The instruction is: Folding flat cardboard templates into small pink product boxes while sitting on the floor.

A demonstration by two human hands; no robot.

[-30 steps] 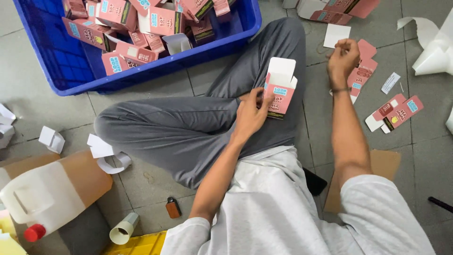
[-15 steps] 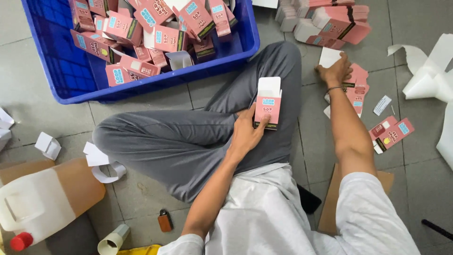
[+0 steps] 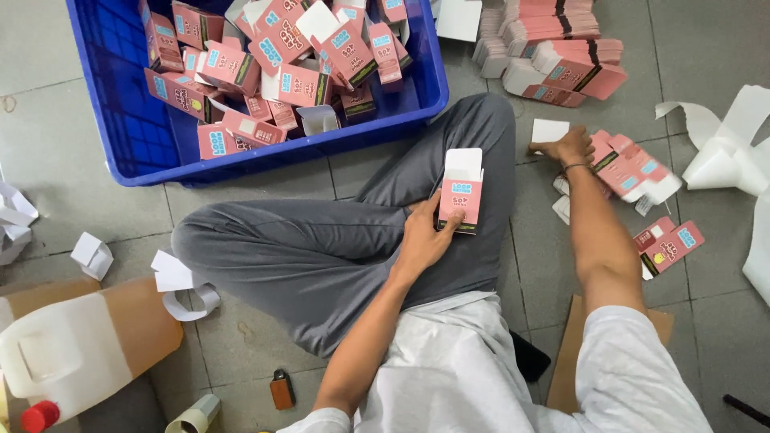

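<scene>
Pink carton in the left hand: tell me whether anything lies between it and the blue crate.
Nothing visible does. The left hand holds the pink carton upright on the person's grey trouser leg, and only that leg and a strip of bare tiled floor lie between it and the blue crate. The right hand rests on flat cartons to the other side.

Packing workroom: crate (image 3: 120, 120) of cartons (image 3: 297, 80)

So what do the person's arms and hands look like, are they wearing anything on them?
Both arms are bare from the short sleeves of a white T-shirt down. The hands wear no gloves. The left hand has nothing on it or its wrist that I can see. The right hand has a thin dark band around the wrist. No rings show on the fingers, though they are small in the picture.
</scene>
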